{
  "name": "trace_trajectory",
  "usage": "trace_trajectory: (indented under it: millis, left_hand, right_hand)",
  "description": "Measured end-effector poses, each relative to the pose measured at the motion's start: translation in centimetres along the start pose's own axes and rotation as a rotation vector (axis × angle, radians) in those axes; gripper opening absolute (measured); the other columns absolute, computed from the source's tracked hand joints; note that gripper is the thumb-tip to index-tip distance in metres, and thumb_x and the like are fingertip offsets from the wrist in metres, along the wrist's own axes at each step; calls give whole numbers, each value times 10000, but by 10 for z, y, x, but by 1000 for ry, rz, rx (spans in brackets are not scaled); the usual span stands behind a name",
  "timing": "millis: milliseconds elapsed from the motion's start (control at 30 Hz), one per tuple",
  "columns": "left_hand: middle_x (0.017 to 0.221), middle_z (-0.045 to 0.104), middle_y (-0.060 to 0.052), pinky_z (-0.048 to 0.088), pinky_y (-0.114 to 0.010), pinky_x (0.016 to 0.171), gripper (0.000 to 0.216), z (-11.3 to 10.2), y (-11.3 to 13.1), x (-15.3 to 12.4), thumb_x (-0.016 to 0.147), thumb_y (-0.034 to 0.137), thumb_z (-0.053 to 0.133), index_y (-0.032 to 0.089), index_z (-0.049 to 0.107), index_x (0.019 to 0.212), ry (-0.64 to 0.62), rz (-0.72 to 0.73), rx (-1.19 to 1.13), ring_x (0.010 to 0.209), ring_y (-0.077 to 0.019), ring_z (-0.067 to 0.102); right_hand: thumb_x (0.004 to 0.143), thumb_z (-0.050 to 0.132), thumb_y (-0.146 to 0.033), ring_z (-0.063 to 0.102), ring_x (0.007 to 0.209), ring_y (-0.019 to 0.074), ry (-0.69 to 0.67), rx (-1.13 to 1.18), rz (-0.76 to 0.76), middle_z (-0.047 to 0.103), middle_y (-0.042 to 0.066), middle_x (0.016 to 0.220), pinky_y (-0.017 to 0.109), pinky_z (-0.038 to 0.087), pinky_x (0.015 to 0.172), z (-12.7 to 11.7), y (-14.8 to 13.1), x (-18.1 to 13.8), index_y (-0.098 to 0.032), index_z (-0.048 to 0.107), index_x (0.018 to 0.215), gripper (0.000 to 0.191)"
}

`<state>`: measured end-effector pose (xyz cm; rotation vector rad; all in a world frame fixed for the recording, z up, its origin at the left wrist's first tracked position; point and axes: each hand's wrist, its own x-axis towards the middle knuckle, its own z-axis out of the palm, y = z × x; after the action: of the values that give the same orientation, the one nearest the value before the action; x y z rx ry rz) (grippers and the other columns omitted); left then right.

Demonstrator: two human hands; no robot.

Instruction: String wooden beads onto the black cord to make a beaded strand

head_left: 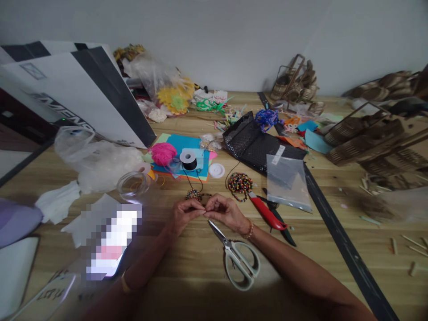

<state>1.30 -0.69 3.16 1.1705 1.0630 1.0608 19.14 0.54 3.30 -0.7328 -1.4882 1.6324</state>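
Observation:
My left hand (186,215) and my right hand (228,212) meet fingertip to fingertip over the table. Both are closed in a pinch; what sits between the fingertips is too small to make out. Just beyond them lies a small cluster of beads (194,194), with thin black cord running from it towards a spool of black cord (188,160). A coiled string of multicoloured beads (240,186) rests beyond my right hand. Scissors with pale handles (241,263) lie below that hand, their blades pointing at my fingers.
A red-handled cutter (268,214) lies right of the beads, near a clear plastic bag (288,183) and a black bubble mailer (256,147). Pink yarn (163,154) sits on coloured sheets. A lit phone (115,243) and clear tape roll (133,185) are left; woven baskets (354,133) stand right.

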Motion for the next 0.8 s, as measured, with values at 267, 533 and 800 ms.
trace_trajectory:
  millis: [267,533,800]
  left_hand:
    - [608,636,-17,425,-240,604,143,1,3,-2,647,271,752,157,685,592,-4,24,101,610,-138,557]
    - [606,594,4,393,-223,570,191,3,13,-4,684,330,699,149,653,643,-6,6,187,586,-118,500]
    - [687,621,-28,445,-274,689,147,3,21,-6,758,284,668,158,664,684,-119,277,320,690,-155,567]
  right_hand:
    - [744,714,-439,512,601,90,-9,-20,-9,562,-14,699,212,435,569,0,4,-1,-166,575,786,309]
    - [797,662,-429,513,690,119,-4,-165,-117,565,15,735,236,424,642,-7,-6,1,-151,564,704,309]
    - [814,608,-498,518,640,120,128,-137,-53,583,18,696,232,424,593,-19,-27,3,-152,600,764,350]
